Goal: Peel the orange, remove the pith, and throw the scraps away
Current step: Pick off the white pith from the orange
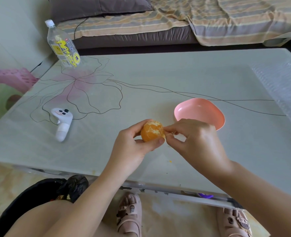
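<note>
The left hand (pixel 136 144) holds the orange (pixel 152 131), mostly peeled, above the bench (pixel 158 79). The right hand (pixel 192 135) pinches pith at its side. It is better to pull slowly along the segment and drop scraps in the black bin bag (pixel 43 190).

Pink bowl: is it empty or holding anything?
Empty, as far as it shows: the inside of the bowl is bare pink, no peel or fruit. The right hand covers its near rim, so that part cannot be told.
</note>
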Action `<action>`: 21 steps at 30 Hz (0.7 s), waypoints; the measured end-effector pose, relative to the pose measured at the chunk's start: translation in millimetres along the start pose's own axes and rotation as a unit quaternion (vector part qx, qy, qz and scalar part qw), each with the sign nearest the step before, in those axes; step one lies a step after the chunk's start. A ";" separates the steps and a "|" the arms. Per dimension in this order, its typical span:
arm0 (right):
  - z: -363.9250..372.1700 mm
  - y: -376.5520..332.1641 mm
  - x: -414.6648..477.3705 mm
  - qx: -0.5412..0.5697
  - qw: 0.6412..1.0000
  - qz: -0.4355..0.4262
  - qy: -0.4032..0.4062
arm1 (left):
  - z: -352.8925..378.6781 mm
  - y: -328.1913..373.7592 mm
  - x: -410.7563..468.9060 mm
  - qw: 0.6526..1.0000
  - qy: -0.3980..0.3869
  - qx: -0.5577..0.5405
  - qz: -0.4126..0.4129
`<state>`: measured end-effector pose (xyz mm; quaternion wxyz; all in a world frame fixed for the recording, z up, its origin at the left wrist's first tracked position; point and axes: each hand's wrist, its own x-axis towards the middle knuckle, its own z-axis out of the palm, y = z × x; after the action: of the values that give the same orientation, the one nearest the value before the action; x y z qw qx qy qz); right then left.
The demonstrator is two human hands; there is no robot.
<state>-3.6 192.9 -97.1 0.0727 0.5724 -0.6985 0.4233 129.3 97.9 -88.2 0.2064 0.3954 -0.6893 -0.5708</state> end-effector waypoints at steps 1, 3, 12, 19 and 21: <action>-0.3 0.0 0.3 0.001 1.000 0.000 0.001 | -0.3 0.3 -0.1 1.000 0.000 0.005 0.001; -1.5 -0.1 0.6 -0.001 1.000 0.001 -0.001 | -0.4 1.2 -0.7 1.000 0.000 0.007 0.003; -5.0 -2.9 -0.1 -0.044 0.999 -0.015 0.005 | -0.7 4.3 -3.0 0.999 -0.016 0.036 0.015; -7.3 -5.3 4.1 -0.034 0.999 0.017 0.003 | -0.9 8.3 -4.7 0.999 -0.030 0.024 0.023; -9.0 -5.1 5.2 -0.011 0.999 0.036 0.000 | -2.4 10.2 -4.0 0.999 -0.039 0.020 0.026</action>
<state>-4.4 195.2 -85.8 0.0638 0.5463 -0.7233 0.4175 130.3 100.0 -77.2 0.1865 0.3584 -0.7181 -0.5666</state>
